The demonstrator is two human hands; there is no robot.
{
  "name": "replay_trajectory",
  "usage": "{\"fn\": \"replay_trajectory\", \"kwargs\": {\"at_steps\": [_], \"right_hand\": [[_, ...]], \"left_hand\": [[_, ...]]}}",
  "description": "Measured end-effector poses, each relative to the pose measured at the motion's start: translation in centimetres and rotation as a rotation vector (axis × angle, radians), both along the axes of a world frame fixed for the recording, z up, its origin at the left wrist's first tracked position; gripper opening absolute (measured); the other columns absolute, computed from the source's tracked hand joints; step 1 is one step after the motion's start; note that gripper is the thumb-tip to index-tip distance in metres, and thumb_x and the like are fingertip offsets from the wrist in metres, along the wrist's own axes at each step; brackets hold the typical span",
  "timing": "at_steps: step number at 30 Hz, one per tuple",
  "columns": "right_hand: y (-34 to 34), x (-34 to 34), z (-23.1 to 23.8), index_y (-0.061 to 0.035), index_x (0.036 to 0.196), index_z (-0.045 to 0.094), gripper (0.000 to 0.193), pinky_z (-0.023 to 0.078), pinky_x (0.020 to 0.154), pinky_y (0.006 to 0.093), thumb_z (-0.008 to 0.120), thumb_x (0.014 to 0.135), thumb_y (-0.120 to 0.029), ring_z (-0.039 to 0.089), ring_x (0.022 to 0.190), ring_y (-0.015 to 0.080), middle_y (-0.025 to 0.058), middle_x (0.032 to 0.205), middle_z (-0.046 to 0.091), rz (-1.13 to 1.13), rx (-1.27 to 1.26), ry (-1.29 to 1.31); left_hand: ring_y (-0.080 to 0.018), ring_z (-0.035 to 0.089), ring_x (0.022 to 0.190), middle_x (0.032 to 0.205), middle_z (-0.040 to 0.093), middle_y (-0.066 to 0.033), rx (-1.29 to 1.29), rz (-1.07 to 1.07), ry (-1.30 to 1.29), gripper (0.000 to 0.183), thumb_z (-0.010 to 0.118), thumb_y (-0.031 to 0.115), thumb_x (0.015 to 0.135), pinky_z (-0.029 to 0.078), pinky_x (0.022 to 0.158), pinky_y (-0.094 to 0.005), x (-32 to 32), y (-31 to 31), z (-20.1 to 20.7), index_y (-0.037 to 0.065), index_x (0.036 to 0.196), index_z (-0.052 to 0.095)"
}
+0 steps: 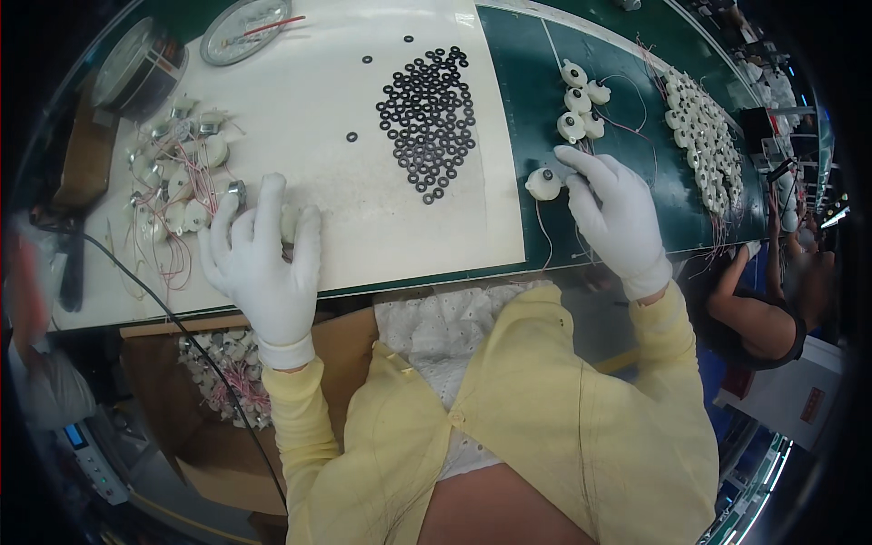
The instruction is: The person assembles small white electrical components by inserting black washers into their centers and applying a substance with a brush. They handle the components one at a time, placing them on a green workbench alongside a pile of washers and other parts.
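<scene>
My left hand (263, 272), in a white glove, is over the left side of the white mat with its fingers spread. A small whitish part (289, 221) shows between the thumb and forefinger; most of it is hidden. Beside those fingers lies a pile of white round motor-like parts (179, 186) with metal ends and thin pink and white wires. My gloved right hand (622, 218) is at the green mat, thumb and forefinger apart. Close to its fingertips sits a single white round part (544, 184) with a black ring on top and a trailing wire.
Many black rings (427, 123) cover the mat's middle. Several ringed white parts (574, 100) stand beyond my right hand, with a larger group (704, 141) farther right. A clear tub (141, 68) and dish (245, 32) are far left. Below, a cardboard box (195, 445) holds more parts.
</scene>
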State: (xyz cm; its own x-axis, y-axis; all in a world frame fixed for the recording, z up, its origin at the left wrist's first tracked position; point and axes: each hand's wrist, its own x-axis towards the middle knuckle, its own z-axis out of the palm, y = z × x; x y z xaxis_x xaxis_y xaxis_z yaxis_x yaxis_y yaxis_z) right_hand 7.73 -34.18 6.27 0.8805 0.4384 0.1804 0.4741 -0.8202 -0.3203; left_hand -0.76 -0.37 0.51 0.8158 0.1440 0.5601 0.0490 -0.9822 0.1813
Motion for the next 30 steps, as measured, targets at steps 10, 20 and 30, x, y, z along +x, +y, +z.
{"fn": "replay_trajectory", "kwargs": {"at_steps": [10,20,30], "right_hand": [[2.5,2.3,2.3,-0.0054,0.152,0.041,0.077,0.018,0.12,0.048,0.055,0.095,-0.055,0.03,0.145,0.038,0.0185,0.153,0.042,0.19,0.386,-0.562],[5.2,2.4,-0.2,-0.0145,0.145,0.052,0.073,0.022,0.117,0.051,0.057,0.089,-0.061,0.041,0.138,0.0388,0.0159,0.147,0.05,0.367,-0.226,-0.331],[-0.1,-0.2,-1.6,-0.0097,0.103,0.065,0.029,0.051,0.089,0.0391,0.061,0.074,-0.011,0.061,0.107,0.0269,0.0051,0.103,0.064,0.46,-0.158,-0.326]], "left_hand": [[-0.0292,0.057,0.113,0.091,0.066,-0.0012,0.032,-0.017,-0.022,0.042,0.076,0.027,0.084,0.039,0.1,-0.0473,0.2,0.1,-0.1,0.013,0.123,0.07],[-0.0329,0.058,0.112,0.1,0.069,-0.0087,0.061,-0.035,-0.033,0.043,0.078,0.02,0.083,0.044,0.096,-0.0461,0.1,0.2,0.1,0.008,0.124,0.07],[-0.0337,0.057,0.111,0.104,0.068,-0.0079,0.043,-0.066,-0.044,0.046,0.079,0.017,0.08,0.042,0.095,-0.0458,-0.2,-0.1,0.5,0.005,0.124,0.069]]}}
